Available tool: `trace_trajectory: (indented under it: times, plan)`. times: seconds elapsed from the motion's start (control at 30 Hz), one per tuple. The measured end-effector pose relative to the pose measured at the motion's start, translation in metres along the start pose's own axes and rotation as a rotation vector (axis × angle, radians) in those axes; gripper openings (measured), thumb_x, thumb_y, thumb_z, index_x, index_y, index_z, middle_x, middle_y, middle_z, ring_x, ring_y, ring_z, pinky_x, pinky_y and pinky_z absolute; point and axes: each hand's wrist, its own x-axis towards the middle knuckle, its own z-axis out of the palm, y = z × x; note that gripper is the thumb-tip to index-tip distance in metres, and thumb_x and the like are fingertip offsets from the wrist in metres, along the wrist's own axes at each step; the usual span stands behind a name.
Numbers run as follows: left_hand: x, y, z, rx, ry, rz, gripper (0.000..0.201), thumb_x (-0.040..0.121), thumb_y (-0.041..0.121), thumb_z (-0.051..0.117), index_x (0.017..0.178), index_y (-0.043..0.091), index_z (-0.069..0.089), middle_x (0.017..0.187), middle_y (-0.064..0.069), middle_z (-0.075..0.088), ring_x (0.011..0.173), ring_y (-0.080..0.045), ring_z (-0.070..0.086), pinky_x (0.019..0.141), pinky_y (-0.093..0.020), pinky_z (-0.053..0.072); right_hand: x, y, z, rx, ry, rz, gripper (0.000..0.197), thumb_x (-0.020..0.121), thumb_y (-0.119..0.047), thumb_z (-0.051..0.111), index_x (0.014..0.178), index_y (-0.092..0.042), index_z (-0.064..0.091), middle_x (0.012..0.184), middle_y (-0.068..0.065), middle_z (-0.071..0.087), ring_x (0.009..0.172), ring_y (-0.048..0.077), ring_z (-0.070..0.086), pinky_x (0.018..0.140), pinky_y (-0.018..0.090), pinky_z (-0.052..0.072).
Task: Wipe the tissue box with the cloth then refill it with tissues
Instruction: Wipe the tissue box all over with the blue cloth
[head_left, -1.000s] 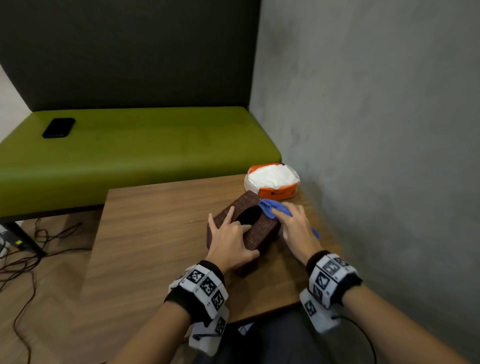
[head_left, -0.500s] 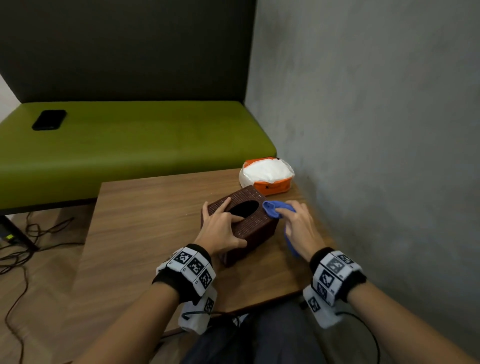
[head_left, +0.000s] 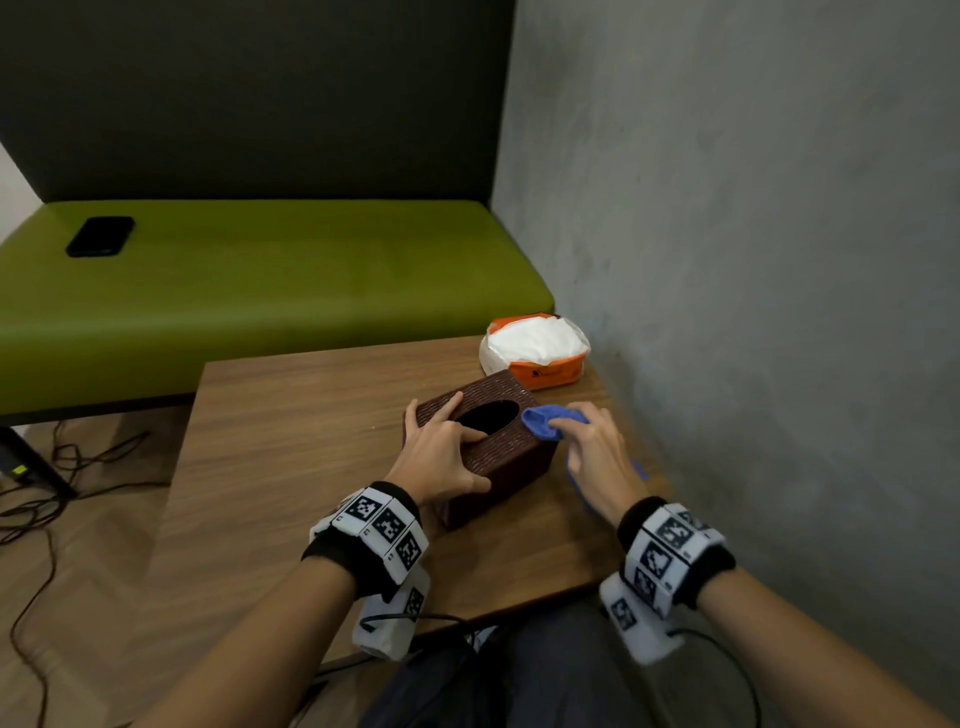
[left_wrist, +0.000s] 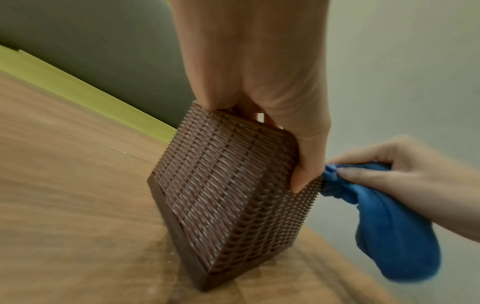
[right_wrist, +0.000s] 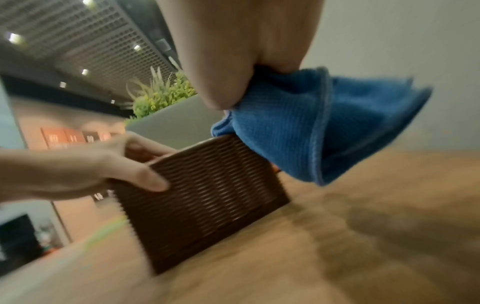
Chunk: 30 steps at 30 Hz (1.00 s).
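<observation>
Tissue pack just behind box

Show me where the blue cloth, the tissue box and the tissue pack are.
blue cloth (head_left: 543, 423), head view, bunched end on the box top.
tissue box (head_left: 511, 452), head view, woven top near corner.
tissue pack (head_left: 537, 340), head view, white top.

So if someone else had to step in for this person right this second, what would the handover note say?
Left hand: grips the brown woven tissue box, thumb on its near side, fingers on top by the opening.
Right hand: holds the bunched blue cloth against the box's right top edge.
Box stands on the wooden table; its opening looks dark, no tissue showing. The tissue pack sits behind the box, near the wall.
Done: wiping is under way.
Left: finish wiping, then refill the box from the pack.
</observation>
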Motion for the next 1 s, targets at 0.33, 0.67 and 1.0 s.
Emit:
trace_trajectory:
  times: [0.33, 0.67, 1.0]
  plan:
    - [0.005, -0.015, -0.017, 0.074, -0.166, 0.078, 0.066, 0.072, 0.032, 0.073, 0.132, 0.019, 0.051, 0.139, -0.004, 0.050, 0.148, -0.012, 0.003, 0.114, -0.054, -0.013, 0.000, -0.009, -0.011, -0.033, -0.180, -0.134, 0.036, 0.080, 0.015, 0.049, 0.107, -0.003, 0.067, 0.117, 0.019, 0.058, 0.102, 0.036, 0.051, 0.091, 0.043, 0.043]
    - [0.009, 0.030, -0.004, 0.072, -0.164, -0.146, 0.079, 0.066, 0.068, 0.062, 0.121, 0.011, 0.058, 0.145, -0.010, 0.040, 0.147, -0.030, -0.006, 0.105, -0.072, -0.006, 0.009, 0.001, -0.003, 0.032, -0.063, -0.012, 0.034, 0.088, 0.006, 0.050, 0.118, -0.006, 0.062, 0.121, 0.019, 0.054, 0.114, 0.034, 0.047, 0.100, 0.037, 0.037]
    - [-0.001, 0.030, 0.005, 0.212, -0.109, -0.079, 0.075, 0.071, 0.048, 0.066, 0.136, 0.019, 0.044, 0.143, -0.007, 0.045, 0.147, -0.029, -0.004, 0.107, -0.069, -0.008, -0.014, -0.001, -0.008, -0.028, -0.069, -0.265, 0.039, 0.065, 0.020, 0.066, 0.094, -0.006, 0.071, 0.105, 0.021, 0.065, 0.086, 0.037, 0.061, 0.078, 0.042, 0.054]
